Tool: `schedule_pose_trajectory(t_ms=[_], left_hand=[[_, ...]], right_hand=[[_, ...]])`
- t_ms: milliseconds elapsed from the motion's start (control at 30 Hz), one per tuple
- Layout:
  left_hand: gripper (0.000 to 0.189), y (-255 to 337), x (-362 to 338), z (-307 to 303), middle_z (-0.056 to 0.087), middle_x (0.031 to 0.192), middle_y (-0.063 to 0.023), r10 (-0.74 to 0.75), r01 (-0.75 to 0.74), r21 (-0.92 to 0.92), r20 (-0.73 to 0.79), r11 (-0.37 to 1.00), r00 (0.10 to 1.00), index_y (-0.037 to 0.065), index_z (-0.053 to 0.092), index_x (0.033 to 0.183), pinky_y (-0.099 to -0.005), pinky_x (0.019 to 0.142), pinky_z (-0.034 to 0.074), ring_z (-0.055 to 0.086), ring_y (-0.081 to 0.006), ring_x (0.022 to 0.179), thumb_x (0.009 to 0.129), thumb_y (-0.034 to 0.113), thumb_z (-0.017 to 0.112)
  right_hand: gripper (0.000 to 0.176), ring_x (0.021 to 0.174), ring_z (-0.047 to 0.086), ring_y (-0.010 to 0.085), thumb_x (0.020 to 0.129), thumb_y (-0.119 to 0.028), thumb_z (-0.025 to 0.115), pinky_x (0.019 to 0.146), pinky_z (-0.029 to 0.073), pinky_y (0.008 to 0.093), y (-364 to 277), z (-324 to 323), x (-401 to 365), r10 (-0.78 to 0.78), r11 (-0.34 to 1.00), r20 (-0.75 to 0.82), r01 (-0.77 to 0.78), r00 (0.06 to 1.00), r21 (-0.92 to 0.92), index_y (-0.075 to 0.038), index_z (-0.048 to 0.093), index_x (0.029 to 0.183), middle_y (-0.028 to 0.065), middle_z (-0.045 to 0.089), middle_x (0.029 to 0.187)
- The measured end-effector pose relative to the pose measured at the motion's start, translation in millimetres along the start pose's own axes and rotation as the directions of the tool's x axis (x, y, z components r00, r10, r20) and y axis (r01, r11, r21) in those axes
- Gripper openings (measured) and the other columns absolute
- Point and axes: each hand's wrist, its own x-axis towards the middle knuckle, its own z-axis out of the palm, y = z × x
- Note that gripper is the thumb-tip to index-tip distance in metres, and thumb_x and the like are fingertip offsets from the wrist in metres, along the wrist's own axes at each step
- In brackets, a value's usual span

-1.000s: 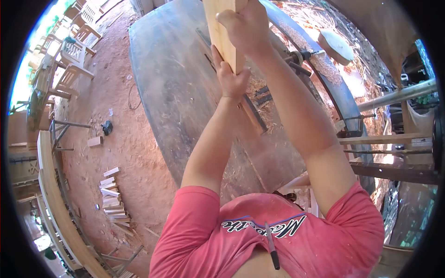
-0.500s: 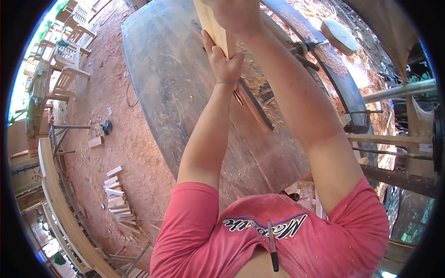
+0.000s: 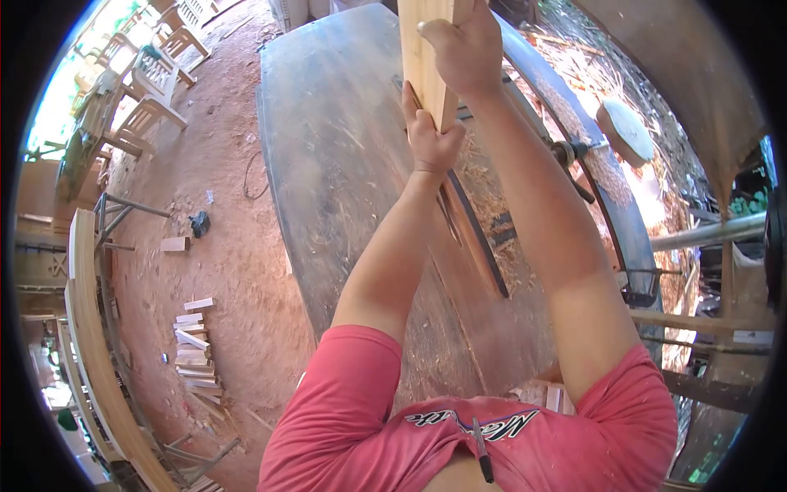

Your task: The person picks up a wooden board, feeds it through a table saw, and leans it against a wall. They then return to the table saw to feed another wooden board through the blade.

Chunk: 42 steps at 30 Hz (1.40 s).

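Note:
A pale wooden board (image 3: 420, 61) stretches to the top edge of the view, above a large worn tabletop (image 3: 344, 148). My left hand (image 3: 433, 141) grips its near end, with one finger laid along its left side. Farther up, my right hand (image 3: 467, 53) is closed on the board's right side, thumb over the top. Beneath and nearer to me, a dark-edged slot with a strip (image 3: 475, 234) runs along the tabletop. Wood shavings (image 3: 488, 189) lie to the right of that slot. The far end of the board is out of view.
Small wood pieces (image 3: 195, 353) lie on the dirt floor at the left, with a black bag (image 3: 199, 223) farther up. Long planks (image 3: 90, 312) stand at the far left. Chairs (image 3: 156, 90) are at the upper left. A metal pipe (image 3: 709, 232) and clamp (image 3: 641, 287) are on the right.
The view has shifted, so the tabletop and floor appear farther right and the hands lower. Both hands still hold the board, and more of my right hand shows.

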Motion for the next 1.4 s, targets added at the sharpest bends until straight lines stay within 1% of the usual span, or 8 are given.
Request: schedule_pose_trajectory(t_ms=[567,633,700,833,900,967,1200,1400], left_hand=[[0.057,-89,107,6,0.031,0.153,-0.0347,0.054,-0.053,0.19,0.004,0.98,0.999,-0.018,0.053,0.114,-0.0418,0.107,0.043,0.045,-0.048,0.133,0.07,0.015,0.067],[0.065,-78,118,-10,0.041,0.145,-0.0361,-0.306,0.221,0.335,0.227,0.916,0.925,-0.02,0.048,0.126,-0.0427,0.103,0.046,0.054,-0.0455,0.125,0.074,0.015,0.065],[0.075,-70,118,-33,0.051,0.135,-0.0368,-0.344,0.267,0.313,0.221,0.911,0.913,-0.017,0.037,0.141,-0.0441,0.099,0.049,0.06,-0.0451,0.117,0.077,0.014,0.063],[0.081,-80,83,-81,0.06,0.122,-0.0363,-0.201,0.174,0.116,0.28,0.978,0.939,-0.007,0.027,0.152,-0.0438,0.094,0.051,0.061,-0.0443,0.115,0.079,0.007,0.058],[0.079,-41,56,-120,0.062,0.12,-0.0348,-0.18,0.128,0.201,0.264,0.971,0.948,-0.007,0.027,0.152,-0.0428,0.096,0.05,0.061,-0.0436,0.116,0.08,0.005,0.057],[0.078,36,28,-167,0.061,0.123,-0.0333,-0.493,0.4,0.334,0.265,0.853,0.829,-0.006,0.029,0.152,-0.0428,0.098,0.049,0.06,-0.043,0.117,0.08,0.005,0.057],[0.059,130,-111,-278,0.056,0.133,-0.0319,-0.252,0.215,0.4,0.042,0.891,0.967,-0.009,0.049,0.135,-0.0388,0.099,0.048,0.057,-0.0428,0.121,0.078,0.0,0.055],[0.028,183,-213,-363,0.036,0.153,-0.0304,-0.254,0.2,0.321,0.136,0.926,0.958,-0.011,0.062,0.101,-0.0493,0.108,0.041,0.045,-0.0459,0.132,0.075,-0.007,0.052]], right_hand=[[0.049,0.097,0.068,0.0307,0.074,-0.006,0.059,0.087,0.052,0.0373,138,48,83,-0.143,0.963,-0.066,0.124,0.988,-0.238,-0.001,0.059,0.122,0.0155,0.07,0.105],[0.052,0.1,0.068,0.03,0.074,-0.005,0.058,0.088,0.051,0.0372,133,57,87,-0.009,0.984,-0.073,-0.004,0.997,-0.177,0.0,0.057,0.125,0.0178,0.069,0.106],[0.064,0.11,0.061,0.0458,0.075,-0.003,0.051,0.095,0.048,0.0469,110,69,73,0.113,0.972,-0.014,-0.114,0.993,-0.206,-0.003,0.047,0.139,0.026,0.064,0.119],[0.069,0.124,0.054,0.043,0.075,-0.002,0.055,0.104,0.043,0.0456,100,99,30,-0.22,0.891,-0.141,0.14,0.965,-0.431,0.007,0.04,0.142,0.0287,0.055,0.134],[0.068,0.124,0.053,0.044,0.076,-0.003,0.055,0.107,0.041,0.0445,50,111,-4,-0.077,0.934,-0.171,0.011,0.982,-0.358,0.011,0.038,0.141,0.0312,0.052,0.134],[0.068,0.121,0.052,0.0466,0.075,-0.002,0.055,0.108,0.039,0.0433,16,118,-37,-0.061,0.956,-0.13,0.021,0.99,-0.291,0.012,0.038,0.139,0.0326,0.053,0.128],[0.074,0.125,0.051,0.0346,0.089,-0.02,0.064,0.109,0.037,0.0409,-143,103,-177,0.336,0.937,0.059,-0.34,0.94,0.082,0.012,0.028,0.145,0.0244,0.049,0.136],[0.071,0.129,0.053,0.0322,0.103,-0.059,0.036,0.11,0.043,0.0481,-251,79,-216,0.512,0.378,0.3,-0.525,0.805,0.762,-0.008,0.035,0.153,0.0188,0.052,0.144]])
